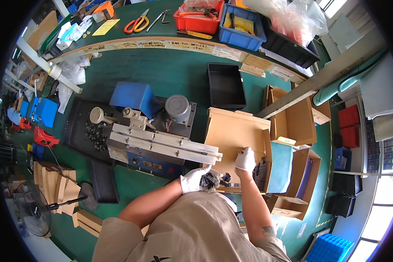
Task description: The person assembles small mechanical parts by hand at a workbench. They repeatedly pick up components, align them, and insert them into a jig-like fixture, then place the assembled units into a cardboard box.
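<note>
White gloves cover both hands. Just below the end of the pale metal rail (165,145), my left hand (192,180) is closed around a bunch of small black parts with thin metal legs (210,180). My right hand (245,160) is over an open cardboard box (225,126), its fingers pinched together; what they hold, if anything, is too small to make out. Rows of similar small dark parts (260,172) stand along the box's right side, near my right wrist. The rail belongs to a bench machine with a blue housing (133,98) and a grey cylinder (177,105).
A black tray (76,126) with loose black parts lies left of the machine. An empty-looking black bin (226,85) stands behind the box. More cardboard boxes (292,118) are at right, beside a slanting post (323,76). A fan (32,209) stands lower left. Scissors (137,24) lie on the back shelf.
</note>
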The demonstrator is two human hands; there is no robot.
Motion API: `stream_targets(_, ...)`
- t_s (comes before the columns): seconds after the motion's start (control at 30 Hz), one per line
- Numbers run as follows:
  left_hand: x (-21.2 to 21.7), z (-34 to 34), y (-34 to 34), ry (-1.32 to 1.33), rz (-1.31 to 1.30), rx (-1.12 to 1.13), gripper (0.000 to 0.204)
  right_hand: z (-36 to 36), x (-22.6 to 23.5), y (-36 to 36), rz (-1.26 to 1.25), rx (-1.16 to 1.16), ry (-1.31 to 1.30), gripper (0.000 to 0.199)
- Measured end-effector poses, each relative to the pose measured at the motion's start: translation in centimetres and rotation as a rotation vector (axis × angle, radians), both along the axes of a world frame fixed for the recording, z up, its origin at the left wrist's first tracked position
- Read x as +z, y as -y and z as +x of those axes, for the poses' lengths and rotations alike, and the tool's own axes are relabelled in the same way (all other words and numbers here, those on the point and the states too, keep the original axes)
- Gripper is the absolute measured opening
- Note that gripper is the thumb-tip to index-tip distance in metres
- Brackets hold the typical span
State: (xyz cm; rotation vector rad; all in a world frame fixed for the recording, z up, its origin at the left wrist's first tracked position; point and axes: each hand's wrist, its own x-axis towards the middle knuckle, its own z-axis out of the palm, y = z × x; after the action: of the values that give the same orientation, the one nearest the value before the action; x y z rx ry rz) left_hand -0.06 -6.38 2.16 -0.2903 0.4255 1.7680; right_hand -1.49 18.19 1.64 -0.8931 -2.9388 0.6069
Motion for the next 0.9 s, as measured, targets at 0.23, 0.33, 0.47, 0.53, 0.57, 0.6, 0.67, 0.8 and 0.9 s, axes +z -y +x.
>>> stream_targets(0.23,-1.7,0.0,0.1,0.026,0.125,-0.001,0.061,1.7,-0.9,0.2,0.006,0.304,-0.358,0.007)
stream_targets(0.33,-1.6,-0.1,0.0,0.058,0.086,0.028,0.059,2.0,5.7,1.6,-0.735,0.109,-0.213,0.01)
stream_targets(0.47,-0.6,-0.1,-0.5,0.148,0.037,0.056,0.058,2.2,11.4,1.5,-0.42,0.543,-0.345,0.017)
stream_targets(0.53,0.2,-0.3,-0.7,0.112,-0.038,0.052,0.057,2.0,14.4,2.0,-0.281,0.649,-0.278,0.023)
stream_targets(0.57,0.4,-0.5,-0.7,0.112,0.004,0.04,0.055,1.9,15.1,2.4,-0.212,0.691,-0.294,0.025)
stream_targets(0.6,0.7,-0.6,-0.7,0.114,0.047,0.029,0.053,1.9,15.7,2.7,-0.142,0.733,-0.309,0.028)
stream_targets(0.67,1.1,-0.8,-0.7,0.124,0.071,0.02,0.052,1.6,16.6,2.8,-0.143,0.79,-0.274,0.035)
stream_targets(0.8,0.9,-0.7,-0.7,0.12,0.078,0.04,0.052,0.9,16.7,3.9,-0.154,0.861,-0.312,0.036)
stream_targets(0.9,1.2,-0.6,-0.8,0.102,0.025,0.056,0.054,0.7,16.5,4.7,-0.147,0.883,-0.313,0.036)
